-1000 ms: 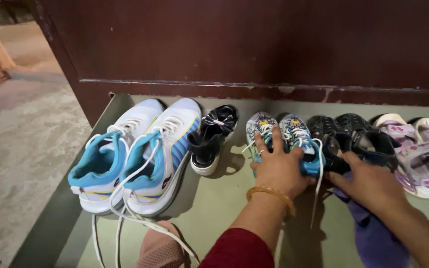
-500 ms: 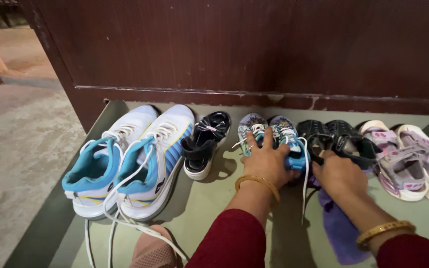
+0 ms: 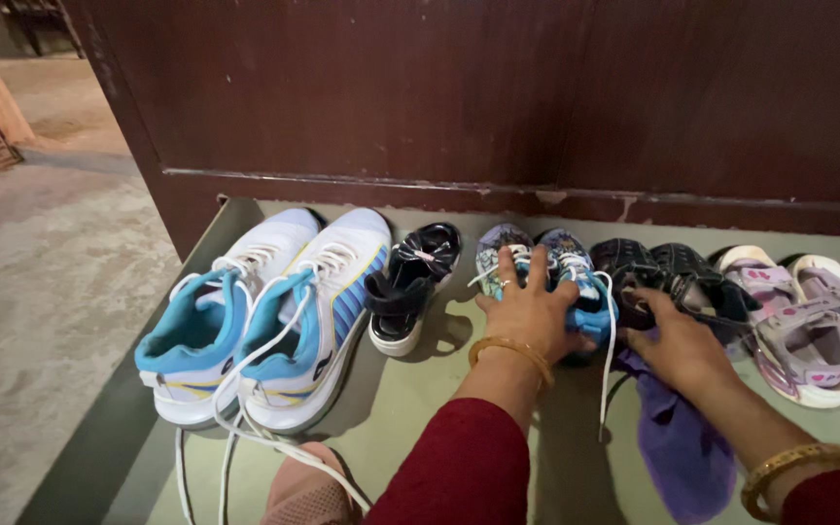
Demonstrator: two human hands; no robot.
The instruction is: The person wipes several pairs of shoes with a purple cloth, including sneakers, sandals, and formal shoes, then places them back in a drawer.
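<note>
Two hands work mid-frame: left hand [image 3: 529, 316] clasps small patterned sneakers [image 3: 537, 267], toes toward frame top; right hand [image 3: 678, 345] grips black sandals [image 3: 668, 277] just right.

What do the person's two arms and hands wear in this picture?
Both arms have dark red sleeves. The left hand has a gold bangle at the wrist and a thin ring on one finger. The right hand has a similar gold bangle at its wrist. No gloves.

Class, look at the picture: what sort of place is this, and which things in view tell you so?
Probably a household shoe shelf by a doorway: pairs of shoes such as the white and blue sneakers line a green shelf under a dark wooden cabinet, beside a concrete floor.
</note>
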